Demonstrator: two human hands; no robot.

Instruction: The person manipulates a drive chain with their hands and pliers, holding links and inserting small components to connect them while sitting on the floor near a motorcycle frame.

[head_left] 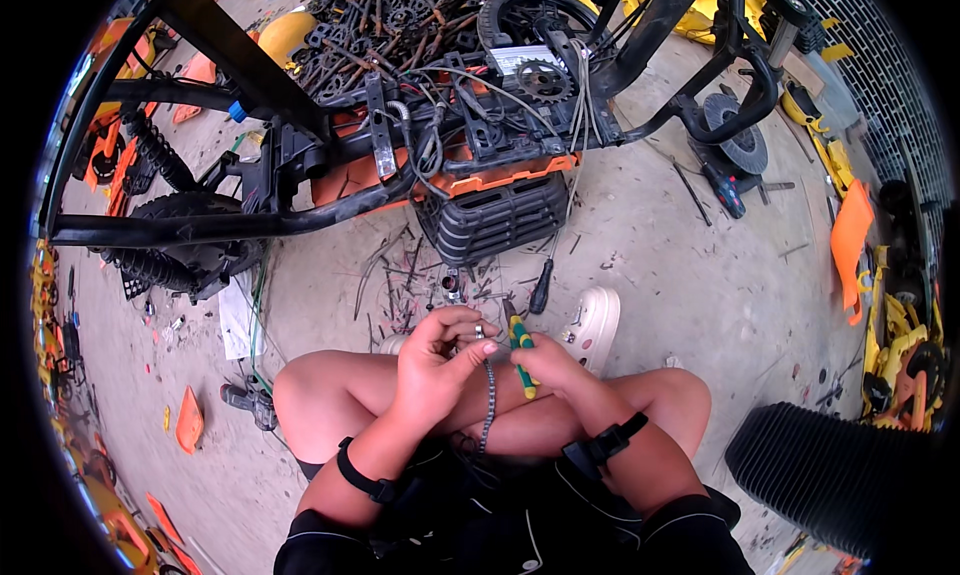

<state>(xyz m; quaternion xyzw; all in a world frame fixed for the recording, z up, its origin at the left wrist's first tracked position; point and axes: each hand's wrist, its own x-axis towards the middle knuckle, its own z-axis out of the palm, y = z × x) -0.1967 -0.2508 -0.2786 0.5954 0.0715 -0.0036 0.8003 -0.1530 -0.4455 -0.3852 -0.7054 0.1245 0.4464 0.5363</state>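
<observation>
My left hand (440, 365) is closed, thumb and forefinger pinching a thin wire (500, 341), with a ring on one finger. A dark segmented strand (489, 410) hangs below it over my legs. My right hand (548, 367) grips green-and-yellow pliers (520, 337), jaws pointing away from me, just beside the left hand. A black-handled screwdriver (541, 287) lies on the floor beyond my hands, near my light shoe (597, 320) and a metal fitting (451, 283).
A black tubular vehicle frame (175, 230) with cables and a ribbed black block (500, 215) spans ahead. Metal scrap (380, 15) is heaped behind. A drill (722, 190) lies right. A ribbed black object (800, 470) sits lower right; orange and yellow panels (850, 250) line the right edge.
</observation>
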